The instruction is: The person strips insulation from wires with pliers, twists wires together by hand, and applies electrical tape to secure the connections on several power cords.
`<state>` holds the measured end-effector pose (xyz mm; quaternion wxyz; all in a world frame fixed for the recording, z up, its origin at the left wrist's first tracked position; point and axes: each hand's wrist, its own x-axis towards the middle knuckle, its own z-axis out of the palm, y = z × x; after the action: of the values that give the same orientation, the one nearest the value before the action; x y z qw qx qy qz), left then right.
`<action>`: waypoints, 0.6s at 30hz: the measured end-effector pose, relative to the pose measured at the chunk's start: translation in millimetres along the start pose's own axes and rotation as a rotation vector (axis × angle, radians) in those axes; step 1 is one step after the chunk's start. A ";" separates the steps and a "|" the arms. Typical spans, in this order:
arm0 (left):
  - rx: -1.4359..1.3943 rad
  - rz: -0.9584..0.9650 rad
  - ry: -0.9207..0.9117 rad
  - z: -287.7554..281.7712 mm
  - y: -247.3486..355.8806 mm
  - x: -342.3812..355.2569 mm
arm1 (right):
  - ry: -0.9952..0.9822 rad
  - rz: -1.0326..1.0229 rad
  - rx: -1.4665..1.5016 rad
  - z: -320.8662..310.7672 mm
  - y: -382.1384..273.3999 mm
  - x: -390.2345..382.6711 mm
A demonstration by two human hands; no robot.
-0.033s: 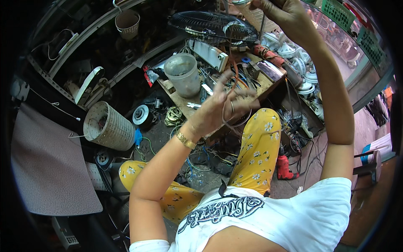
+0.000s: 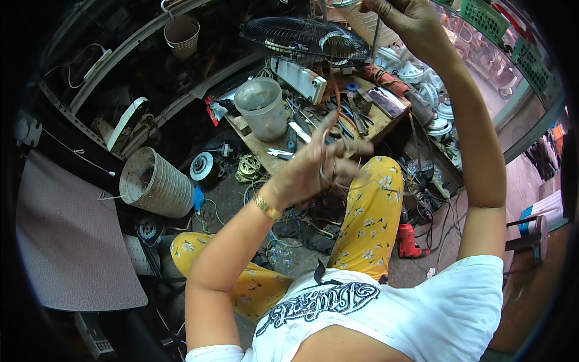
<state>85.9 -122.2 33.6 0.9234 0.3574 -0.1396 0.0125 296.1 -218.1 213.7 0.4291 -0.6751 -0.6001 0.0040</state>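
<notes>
In front of my raised knee is my left hand (image 2: 316,163), with a gold watch (image 2: 265,207) on its wrist. Motion blurs its fingers, which look stretched out and apart. A thin pale wire (image 2: 386,186) loops beside the fingers and trails toward the right; whether it is gripped is not clear. High at the top edge is my right hand (image 2: 410,24), its thumb and fingers curled together. The frame cuts off the fingertips, so what they pinch cannot be seen. Under the left hand's fingertips, pliers (image 2: 279,153) and other hand tools lie on a wooden bench (image 2: 256,143).
A cloudy plastic bucket (image 2: 260,108) stands on the bench, with a black fan guard (image 2: 304,39) behind. White fan parts (image 2: 429,93) crowd the right. A red power drill (image 2: 412,241) and loose wires lie on the floor. A perforated basket (image 2: 158,183) sits left.
My left hand has shifted slightly downward, and the wire loop beside it has changed shape, now trailing farther right. My right hand has hardly moved.
</notes>
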 end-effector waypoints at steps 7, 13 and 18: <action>1.083 -0.214 0.665 -82.9 34.4 -93.4 | -0.184 0.319 -0.128 8.5 206.1 -90.8; 1.359 -0.282 0.734 -177.7 27.8 -153.2 | -0.320 0.595 0.305 149.5 295.4 -208.6; 1.466 -0.347 0.879 -180.6 11.3 -163.7 | -0.143 0.685 0.533 204.0 315.2 -248.0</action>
<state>-27.9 18.6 -130.1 0.4196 0.8406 0.3292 0.0951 374.8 -274.7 -225.7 0.5195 -0.6988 -0.3478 0.3476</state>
